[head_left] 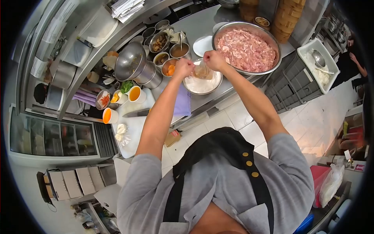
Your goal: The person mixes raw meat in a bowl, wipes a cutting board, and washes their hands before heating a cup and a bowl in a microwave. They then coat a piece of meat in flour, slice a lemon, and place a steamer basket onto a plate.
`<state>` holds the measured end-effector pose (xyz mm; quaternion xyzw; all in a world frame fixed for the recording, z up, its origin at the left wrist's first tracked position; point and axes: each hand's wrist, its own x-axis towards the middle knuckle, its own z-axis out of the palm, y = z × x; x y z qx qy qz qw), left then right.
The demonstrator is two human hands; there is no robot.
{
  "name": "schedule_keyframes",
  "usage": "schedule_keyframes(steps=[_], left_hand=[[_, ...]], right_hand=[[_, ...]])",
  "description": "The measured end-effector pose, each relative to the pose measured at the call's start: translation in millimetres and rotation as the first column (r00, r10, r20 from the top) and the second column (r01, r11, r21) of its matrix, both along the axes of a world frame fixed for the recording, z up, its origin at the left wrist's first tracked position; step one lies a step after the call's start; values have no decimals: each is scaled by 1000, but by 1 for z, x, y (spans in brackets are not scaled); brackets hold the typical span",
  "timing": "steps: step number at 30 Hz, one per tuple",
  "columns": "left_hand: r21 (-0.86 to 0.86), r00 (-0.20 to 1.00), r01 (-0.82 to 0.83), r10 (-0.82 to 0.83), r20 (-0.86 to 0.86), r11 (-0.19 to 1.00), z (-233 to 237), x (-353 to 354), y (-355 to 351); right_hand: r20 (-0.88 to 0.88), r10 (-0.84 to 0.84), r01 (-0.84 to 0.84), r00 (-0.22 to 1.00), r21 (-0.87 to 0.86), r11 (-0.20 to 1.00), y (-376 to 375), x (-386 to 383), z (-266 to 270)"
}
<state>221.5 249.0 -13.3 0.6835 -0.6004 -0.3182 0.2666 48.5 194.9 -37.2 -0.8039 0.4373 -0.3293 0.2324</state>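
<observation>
My left hand [184, 69] and my right hand [214, 61] are closed in pinches on either side of a clear plastic bag [203, 73]. Something brownish shows through the bag; what it is I cannot make out. Directly beneath hangs the view of a metal bowl [196, 93] with white powder [202, 84] in it. Beyond my right hand stands a large metal basin [277, 58] heaped with raw sliced meat [246, 48]. A white round lid or plate [203, 45] lies behind the hands.
Left of the bowl are a purple cloth [182, 102], a knife [136, 113] on a white cutting board [130, 135], a container of orange liquid [134, 94] and several metal pots. A grey crate [290, 80] bearing a white tub [331, 80] stands right. Bamboo steamers [288, 19] are stacked behind.
</observation>
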Motion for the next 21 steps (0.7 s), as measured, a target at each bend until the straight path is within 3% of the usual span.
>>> schedule_keyframes(steps=[2,4,9,11,12,14,15,17,18,19,20,21], left_hand=[[45,999,-12,14,-43,999,-14,8,2],[29,981,-1,7,-195,1000,-14,11,6],[-4,975,39,-39,-220,999,-6,10,10],[-109,964,20,-48,-260,994,4,5,9],[-112,966,29,-57,-254,993,5,5,6],[-205,991,89,-108,-79,975,1,3,4],[-212,990,96,-115,-79,973,4,3,2],[-104,922,-95,48,-383,990,8,9,6],[-112,922,-108,57,-384,988,12,19,11],[-75,800,-137,66,-597,988,19,30,15],[-31,629,-161,79,-773,986,27,43,20],[-22,560,-177,82,-824,984,40,57,30]], right_hand=[[34,44,-41,998,-77,996,0,6,2],[52,79,-76,995,-60,995,-3,10,10],[91,131,-123,987,-93,988,-5,19,16],[88,112,-109,990,-40,993,-4,25,25],[94,104,-100,990,-44,994,-3,30,32],[70,212,-215,975,35,976,8,34,40],[183,176,-177,967,-8,984,19,33,43],[272,-206,207,940,27,978,46,18,24],[356,-308,295,882,93,951,62,5,-3],[262,-464,473,846,29,880,81,-6,-33],[222,-490,477,843,113,872,95,-18,-75],[147,-602,312,785,746,589,125,-19,-41]])
